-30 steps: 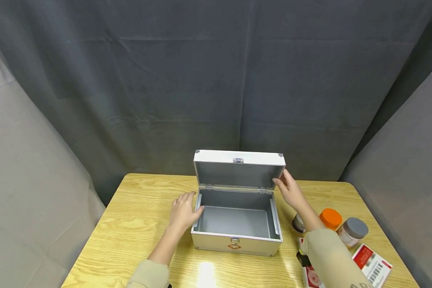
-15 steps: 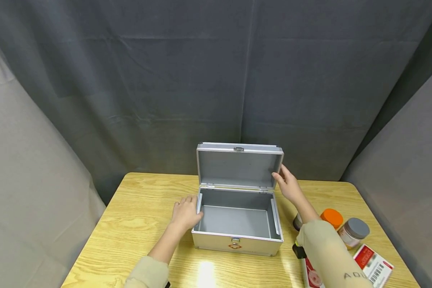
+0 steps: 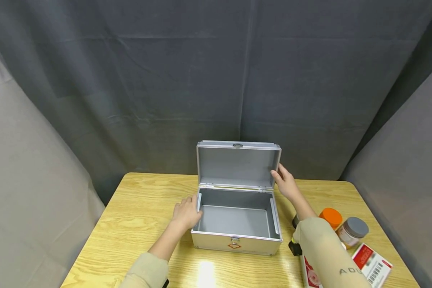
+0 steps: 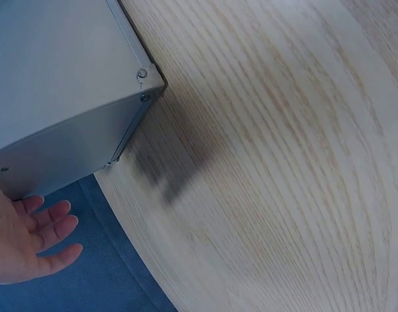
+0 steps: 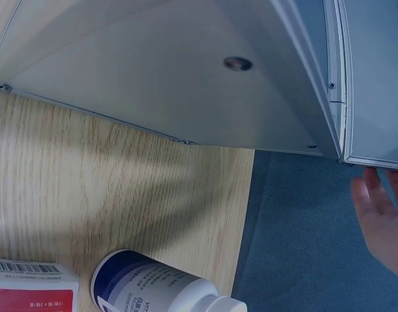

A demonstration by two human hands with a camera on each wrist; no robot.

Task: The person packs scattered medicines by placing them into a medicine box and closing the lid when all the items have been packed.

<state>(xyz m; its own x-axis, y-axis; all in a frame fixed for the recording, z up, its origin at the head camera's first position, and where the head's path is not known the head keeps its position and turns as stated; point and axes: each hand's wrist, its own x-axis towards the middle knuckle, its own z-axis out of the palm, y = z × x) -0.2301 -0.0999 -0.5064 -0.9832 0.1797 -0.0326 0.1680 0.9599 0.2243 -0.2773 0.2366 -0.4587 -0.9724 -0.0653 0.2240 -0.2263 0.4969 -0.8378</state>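
Note:
A silver case with a red cross mark stands on the table, its lid raised about upright and its grey inside bare. My left hand rests at the case's left wall, thumb over the rim; in the left wrist view the fingers of this hand lie loosely extended beside the metal wall. At the lid's right edge, my right hand holds on with thumb in front. The right wrist view shows its fingertips against the lid, with part of the hand outside the frame.
Right of the case stand an orange-capped bottle and a grey-capped jar. Red-and-white boxes lie nearer, one partly under my right sleeve. A white bottle shows low in the right wrist view. Dark cloth hangs behind the table.
The lid has tilted further back to about upright, my right hand moving slightly up and left with it. My left hand has shifted slightly along the left wall.

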